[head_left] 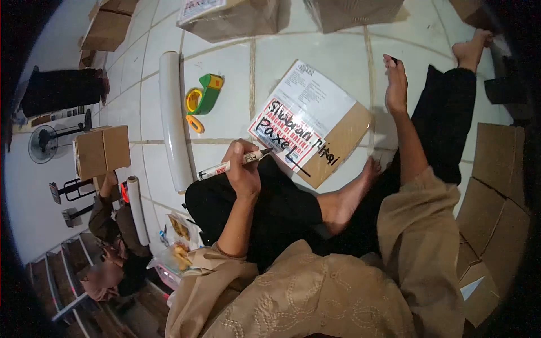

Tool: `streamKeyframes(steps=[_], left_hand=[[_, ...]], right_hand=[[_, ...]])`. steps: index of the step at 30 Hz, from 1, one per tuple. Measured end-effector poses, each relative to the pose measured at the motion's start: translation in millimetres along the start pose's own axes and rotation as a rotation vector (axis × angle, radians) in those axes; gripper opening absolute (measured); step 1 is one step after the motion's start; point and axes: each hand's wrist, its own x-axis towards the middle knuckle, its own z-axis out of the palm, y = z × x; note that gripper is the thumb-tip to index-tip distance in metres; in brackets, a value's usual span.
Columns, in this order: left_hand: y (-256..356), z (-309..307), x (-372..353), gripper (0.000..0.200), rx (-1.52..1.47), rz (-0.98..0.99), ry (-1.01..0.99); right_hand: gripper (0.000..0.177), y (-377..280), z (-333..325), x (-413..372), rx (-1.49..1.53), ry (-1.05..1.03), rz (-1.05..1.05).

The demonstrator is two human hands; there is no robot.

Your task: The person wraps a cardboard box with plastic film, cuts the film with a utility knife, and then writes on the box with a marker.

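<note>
My left hand [243,172] grips a white marker [228,168] with its dark tip bare, pointing at the label on a flat parcel [338,143]. The parcel lies on the tiles in front of my folded legs, wrapped in clear plastic. A printed white sheet [313,93] and a red-and-white label [282,134] cover much of it, with thick black handwriting across them. Beyond the parcel's right side, my right hand [397,84] is raised, seen edge-on, with a small black marker cap [395,60] between its fingers. It is apart from the parcel.
A green tape dispenser [211,93] and a roll of plastic film [176,121] lie to the left. Wrapped boxes [231,19] stand ahead. Flattened cardboard [490,191] is at the right. Another person [115,248] sits at the lower left, near a fan [44,143].
</note>
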Motion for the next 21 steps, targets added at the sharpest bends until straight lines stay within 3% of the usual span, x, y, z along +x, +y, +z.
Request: streamKeyframes(steps=[2, 3, 4, 5, 8, 20, 21], left_hand=[[13, 2, 1, 0.031, 0.01, -0.009, 0.049], [21, 5, 1, 0.031, 0.01, -0.007, 0.022], [29, 8, 0, 0.031, 0.011, -0.004, -0.004], [36, 10, -1, 0.031, -0.025, 0.031, -0.052], [64, 22, -11, 0.03, -0.046, 0.098, -0.075], [92, 32, -33, 0.033, 0.213, 0.278, -0.174], [94, 32, -37, 0.032, 0.227, 0.211, -0.178]], right_hand=[[0.031, -45, 10, -19, -0.074, 0.039, -0.226], [0.029, -82, 15, -43, -0.06, -0.081, -0.115], [0.027, -94, 23, -62, -0.058, -0.176, -0.29], [0.024, -108, 30, -84, -0.056, -0.302, -0.212], [0.02, -149, 44, -139, -0.223, -0.512, -0.55], [0.023, -182, 55, -191, -0.288, -0.572, -0.752], [0.023, -182, 54, -194, -0.288, -0.584, -0.743]])
